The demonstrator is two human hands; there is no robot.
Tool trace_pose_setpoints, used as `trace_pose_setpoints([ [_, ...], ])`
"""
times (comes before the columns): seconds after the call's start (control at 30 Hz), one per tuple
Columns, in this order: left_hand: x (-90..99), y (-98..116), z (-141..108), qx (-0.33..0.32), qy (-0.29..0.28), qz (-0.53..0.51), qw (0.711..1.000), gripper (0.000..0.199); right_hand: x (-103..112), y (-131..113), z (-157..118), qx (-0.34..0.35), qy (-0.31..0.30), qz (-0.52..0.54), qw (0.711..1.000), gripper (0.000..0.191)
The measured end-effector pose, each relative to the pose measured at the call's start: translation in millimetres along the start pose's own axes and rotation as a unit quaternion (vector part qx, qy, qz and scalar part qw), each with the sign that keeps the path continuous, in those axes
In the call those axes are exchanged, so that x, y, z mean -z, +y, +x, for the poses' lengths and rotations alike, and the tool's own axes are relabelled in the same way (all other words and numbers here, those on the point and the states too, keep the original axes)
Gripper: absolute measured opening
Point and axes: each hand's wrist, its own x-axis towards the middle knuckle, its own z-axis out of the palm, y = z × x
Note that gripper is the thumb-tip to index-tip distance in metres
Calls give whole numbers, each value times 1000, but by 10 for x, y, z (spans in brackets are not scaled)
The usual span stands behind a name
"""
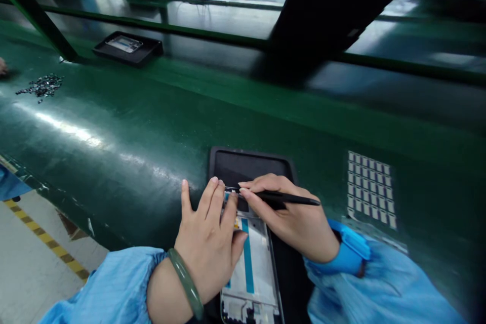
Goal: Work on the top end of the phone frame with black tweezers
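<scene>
A silver phone frame (261,258) with a blue strip lies on a black tray (252,159) at the bottom centre. My left hand (207,240), a green bangle at its wrist, rests over the frame's upper left part with fingers spread, and holds nothing. My right hand (292,217) is closed around a black pen-like tool (290,198), its fingertips at the frame's top end beside my left fingertips. The tool's tip is too small to make out clearly. A blue band circles my right wrist.
A sheet of small pale pieces (371,187) lies at the right. Small dark parts (43,86) are heaped at the far left. Behind are another black tray (129,58) with a phone frame, a green post (41,20) and a large dark panel (334,5). Another person's hand shows at the left edge.
</scene>
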Motion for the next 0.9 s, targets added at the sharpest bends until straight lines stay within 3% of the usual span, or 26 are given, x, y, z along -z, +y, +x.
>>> trace_pose_setpoints([
  [0.3, 9, 2, 1, -1, -2, 5, 1000, 48, -14, 2, -2, 10, -3, -1, 1000, 11],
  [0.57, 8, 5, -5, 0, 3, -1, 1000, 47, -8, -33, 3, 23, -13, 62, 998, 15],
  [0.73, 19, 6, -5, 1, -8, -4, 1000, 48, 10, -14, 6, -38, 45, 53, 997, 16],
  [0.9, 18, 4, 3, 0, -9, -2, 1000, 48, 13, 9, 13, -66, 29, 42, 997, 10],
])
